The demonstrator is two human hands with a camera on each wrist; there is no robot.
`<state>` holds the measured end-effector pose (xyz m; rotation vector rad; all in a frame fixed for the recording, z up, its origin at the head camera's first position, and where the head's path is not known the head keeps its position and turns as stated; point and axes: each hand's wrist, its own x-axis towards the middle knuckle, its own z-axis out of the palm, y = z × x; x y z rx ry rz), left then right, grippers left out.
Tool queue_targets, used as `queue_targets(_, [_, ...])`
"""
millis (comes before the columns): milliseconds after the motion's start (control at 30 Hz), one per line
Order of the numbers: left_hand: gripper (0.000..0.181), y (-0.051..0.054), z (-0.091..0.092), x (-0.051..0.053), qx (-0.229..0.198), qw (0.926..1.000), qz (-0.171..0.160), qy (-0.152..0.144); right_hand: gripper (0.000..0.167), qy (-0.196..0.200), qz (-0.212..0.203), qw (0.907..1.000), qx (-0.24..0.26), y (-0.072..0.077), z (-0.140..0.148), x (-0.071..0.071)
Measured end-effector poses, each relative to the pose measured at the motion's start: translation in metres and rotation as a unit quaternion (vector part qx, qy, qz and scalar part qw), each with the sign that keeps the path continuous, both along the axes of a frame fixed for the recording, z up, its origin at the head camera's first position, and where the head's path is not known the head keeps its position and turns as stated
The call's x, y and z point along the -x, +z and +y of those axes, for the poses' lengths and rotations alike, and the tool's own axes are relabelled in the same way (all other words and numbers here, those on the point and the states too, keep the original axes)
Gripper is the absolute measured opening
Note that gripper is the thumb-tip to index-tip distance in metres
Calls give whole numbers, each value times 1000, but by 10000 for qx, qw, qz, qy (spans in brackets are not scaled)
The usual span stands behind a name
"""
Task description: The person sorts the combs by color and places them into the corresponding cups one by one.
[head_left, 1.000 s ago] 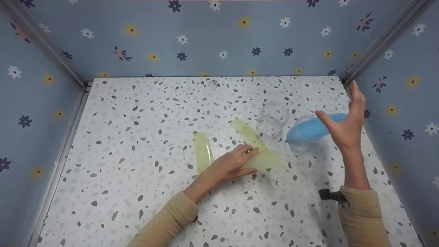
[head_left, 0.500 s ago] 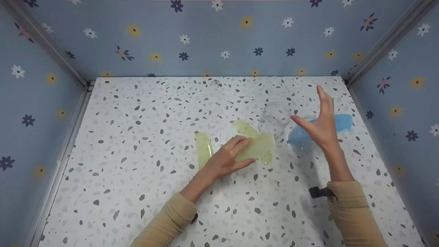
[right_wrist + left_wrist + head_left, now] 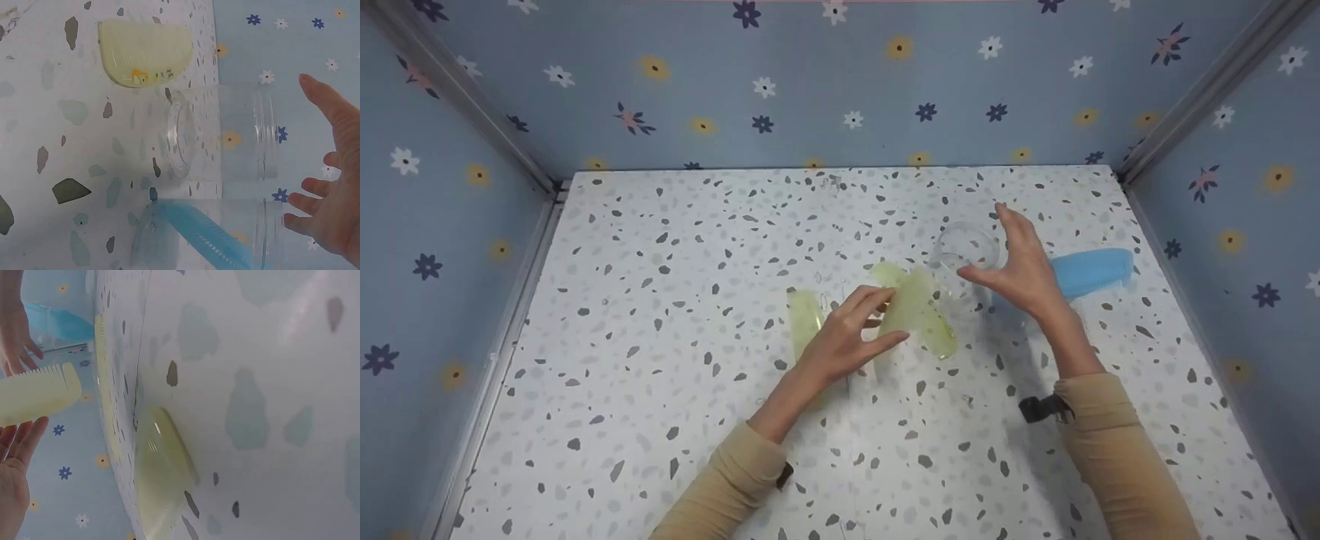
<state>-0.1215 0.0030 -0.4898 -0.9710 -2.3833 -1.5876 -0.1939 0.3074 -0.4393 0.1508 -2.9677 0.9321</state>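
This is a walled work booth, possibly part of a lab or studio: blue flower-patterned panels (image 3: 810,82) stand on three sides of a white speckled table (image 3: 660,390), and grey rails (image 3: 1204,94) run up the corners between them.

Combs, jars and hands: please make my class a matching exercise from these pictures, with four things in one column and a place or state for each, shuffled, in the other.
Column one
1. Blue comb
2. Left hand
3. Right hand
4. Leftmost yellow comb in the head view

Column two
A. Holding nothing, thumb and fingers apart
B. Lying on the speckled table
C. Leaning inside a clear jar
D. Holding a raised yellow comb

Right pairs: 1-C, 2-D, 3-A, 4-B
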Motion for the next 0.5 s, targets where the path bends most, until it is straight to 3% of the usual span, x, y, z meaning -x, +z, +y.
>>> queue_targets(233, [60,3,-4,0,-198,9994,-254,154,119,136,-435,9975,-548,-9,-10,12])
queue_targets(500, [58,6,-6,1,-468,9973,-454,335,117,211,-759,9925,-937,-15,-11,16])
